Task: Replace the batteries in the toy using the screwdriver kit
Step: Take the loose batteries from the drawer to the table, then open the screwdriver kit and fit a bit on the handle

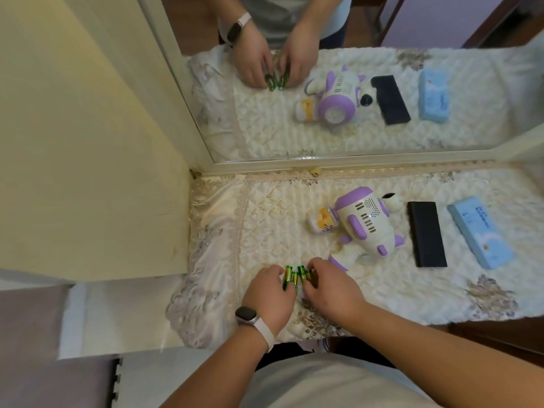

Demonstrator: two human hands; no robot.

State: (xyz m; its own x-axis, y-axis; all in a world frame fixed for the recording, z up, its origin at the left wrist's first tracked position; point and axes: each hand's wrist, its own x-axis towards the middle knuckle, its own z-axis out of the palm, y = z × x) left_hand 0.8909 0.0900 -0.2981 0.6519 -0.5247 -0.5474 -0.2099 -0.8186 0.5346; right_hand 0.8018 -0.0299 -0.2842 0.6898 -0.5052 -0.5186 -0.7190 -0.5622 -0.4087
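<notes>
Several green and yellow batteries (pixel 291 276) lie bunched on the quilted cloth near the table's front edge. My left hand (pixel 269 293), with a watch on its wrist, grips the left ones. My right hand (pixel 329 287) pinches the right ones. Fingers hide part of the batteries. A white and purple toy dog (pixel 365 222) lies on its side behind my right hand, apart from both hands. A black flat case (pixel 426 234) lies right of the toy. A light blue box (pixel 479 231) sits further right.
A cream quilted cloth (pixel 265 219) with lace edging covers the table. A large mirror (pixel 338 83) stands along the back and repeats the scene. A yellow wall (pixel 88 142) closes the left side. The table's front edge runs just below my wrists.
</notes>
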